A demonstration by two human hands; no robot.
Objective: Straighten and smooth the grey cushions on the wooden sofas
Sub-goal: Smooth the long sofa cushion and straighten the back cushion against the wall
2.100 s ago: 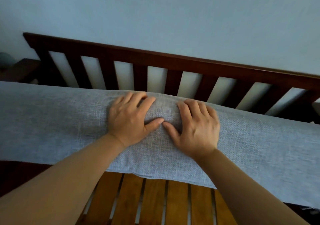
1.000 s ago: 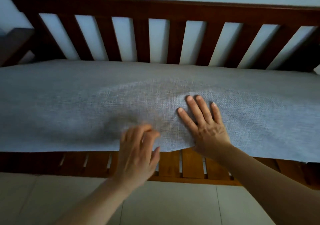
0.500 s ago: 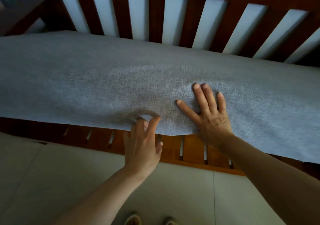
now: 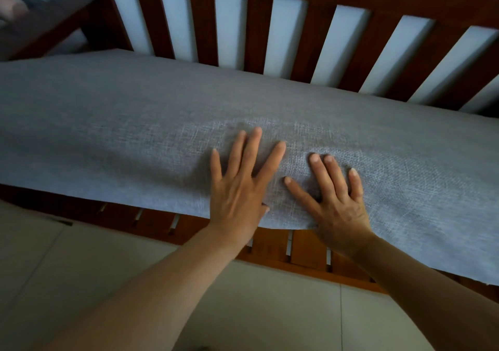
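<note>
A wooden sofa [image 4: 302, 26] fills the far part of the view, its dark slatted backrest standing against a pale wall [image 4: 229, 24]. The seat slats [image 4: 272, 245] show in a lighter brown along the near edge, running from the left down toward the right. A long grey cushion [image 4: 121, 124] lies flat on the seat and spans the view from the left edge to the right edge. Its far edge sits against the bottom of the backrest, and its near edge stops short of the front of the seat, leaving a strip of slats bare. The woven cloth looks mostly flat, with a soft dip just left of the hands.

A pale tiled floor [image 4: 67, 275] takes up the near part of the view. At the far left, a dark wooden surface [image 4: 40, 26] stands beside the sofa; the things on it are too blurred to tell.

Both bare forearms reach in from the near side. The left hand [image 4: 240, 188] lies palm down on the cushion near its near edge, fingers straight and spread wide, holding nothing. The right hand [image 4: 337, 202] lies palm down just beside it to the right, fingers straight and somewhat apart, thumb pointing toward the left hand, also holding nothing. The two hands are close but apart.
</note>
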